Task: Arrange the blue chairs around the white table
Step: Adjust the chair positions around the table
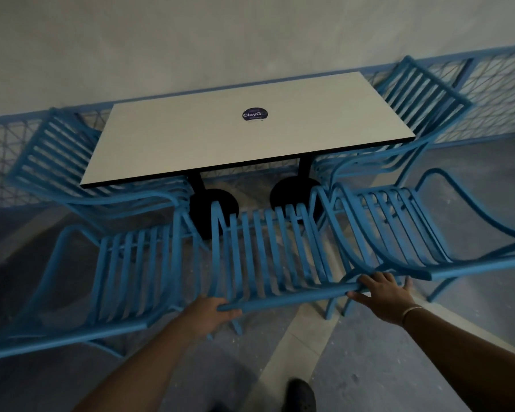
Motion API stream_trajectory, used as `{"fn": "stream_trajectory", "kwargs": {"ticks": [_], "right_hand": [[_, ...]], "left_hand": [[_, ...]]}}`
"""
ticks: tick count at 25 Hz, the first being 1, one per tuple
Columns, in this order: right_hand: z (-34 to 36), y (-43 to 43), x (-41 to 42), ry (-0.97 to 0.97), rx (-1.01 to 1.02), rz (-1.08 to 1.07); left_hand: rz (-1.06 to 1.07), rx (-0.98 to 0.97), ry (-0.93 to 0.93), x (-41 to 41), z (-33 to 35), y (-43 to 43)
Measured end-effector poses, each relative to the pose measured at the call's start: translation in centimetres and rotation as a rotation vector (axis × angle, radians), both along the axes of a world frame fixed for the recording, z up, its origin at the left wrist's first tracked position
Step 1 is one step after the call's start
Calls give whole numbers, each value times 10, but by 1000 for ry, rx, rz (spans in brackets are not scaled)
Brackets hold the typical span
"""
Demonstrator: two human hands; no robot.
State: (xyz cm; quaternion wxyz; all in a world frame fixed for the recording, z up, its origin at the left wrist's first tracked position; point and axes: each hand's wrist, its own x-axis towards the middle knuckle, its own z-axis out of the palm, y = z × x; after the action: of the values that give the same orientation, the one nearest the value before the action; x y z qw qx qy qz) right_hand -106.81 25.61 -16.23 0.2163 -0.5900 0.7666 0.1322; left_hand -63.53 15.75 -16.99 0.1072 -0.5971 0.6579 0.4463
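Five blue chairs are standing around one white bench (220, 144), which is resting at 12 o'clock on two black bases (217, 203). The far left chair (57, 156) is sitting at 10 o'clock and the far right chair (422, 90) at 2. Three are crowding the near edge, the near left chair (131, 272) at 8, the middle chair (268, 257) at 6 and the near right chair (399, 227) at 4, hemming the middle one in. The left hand (211, 313) is gripping the middle chair's top rail with fingers curled round it. The right hand (384, 295) is lying on the rail's other end, fingers spread apart. One round sticker (255, 114) is lying on the bench, a blue mesh fence (503, 93) is running behind, and one dark shoe (301, 395) is showing at 6
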Motion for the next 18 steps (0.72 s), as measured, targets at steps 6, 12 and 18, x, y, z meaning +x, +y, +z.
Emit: {"fn": "stream_trajectory", "kwargs": {"ticks": [6,12,18], "right_hand": [[-3,-3,-7,-19,-18,21],[-11,-4,-8,-142,-16,73],[-16,-9,-15,-146,-22,81]], "left_hand": [[30,66,11,0,-8,-4],[73,121,70,5,-4,7],[71,139,66,4,-5,-6]]}}
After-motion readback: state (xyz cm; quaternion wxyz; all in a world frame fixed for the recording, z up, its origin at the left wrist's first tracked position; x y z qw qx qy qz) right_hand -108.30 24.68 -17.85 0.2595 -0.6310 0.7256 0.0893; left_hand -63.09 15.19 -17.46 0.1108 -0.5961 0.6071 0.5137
